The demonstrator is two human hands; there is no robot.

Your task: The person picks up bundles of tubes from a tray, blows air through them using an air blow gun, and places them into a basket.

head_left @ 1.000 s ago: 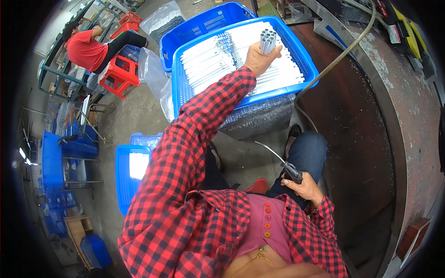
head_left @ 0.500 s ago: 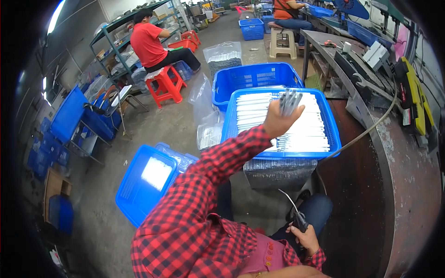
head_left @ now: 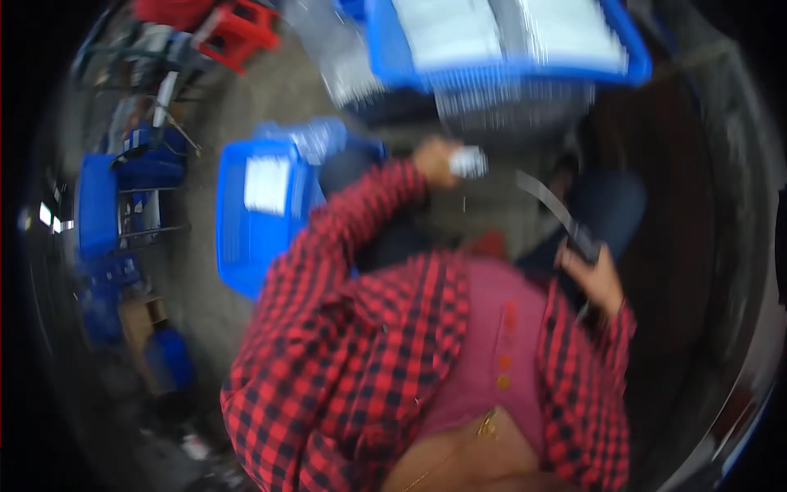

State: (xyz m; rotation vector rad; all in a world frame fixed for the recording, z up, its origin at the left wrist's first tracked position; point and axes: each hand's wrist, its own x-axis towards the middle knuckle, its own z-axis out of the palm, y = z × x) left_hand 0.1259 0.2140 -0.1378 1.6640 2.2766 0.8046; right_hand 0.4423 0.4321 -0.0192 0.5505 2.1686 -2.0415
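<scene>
My left hand (head_left: 438, 161) is closed round a bundle of slim silvery metal pieces (head_left: 470, 162), held above my lap between my knees. Their near ends show as a blurred bright cluster. In my right hand (head_left: 601, 279), over my right thigh, is a black-handled tool (head_left: 584, 242) with a long, thin, pale blade; motion blur hides its exact kind. Beyond my hands stands a blue basket (head_left: 533, 75) filled with rows of similar pale pieces (head_left: 447, 33), with a darker gap between the rows.
On the floor to my left, a blue crate (head_left: 234, 221) has a stack of pale pieces (head_left: 267, 185) inside. A wrapped stack (head_left: 516, 107) supports the basket. Farther off are a red stool (head_left: 238, 33) and clear plastic bags (head_left: 332, 49). A dark bench surface (head_left: 697, 271) lies at my right.
My left hand has drawn the bundle from over the basket back toward my lap. The view has tipped downward. My right hand still holds the tool, whose blade now points up and left.
</scene>
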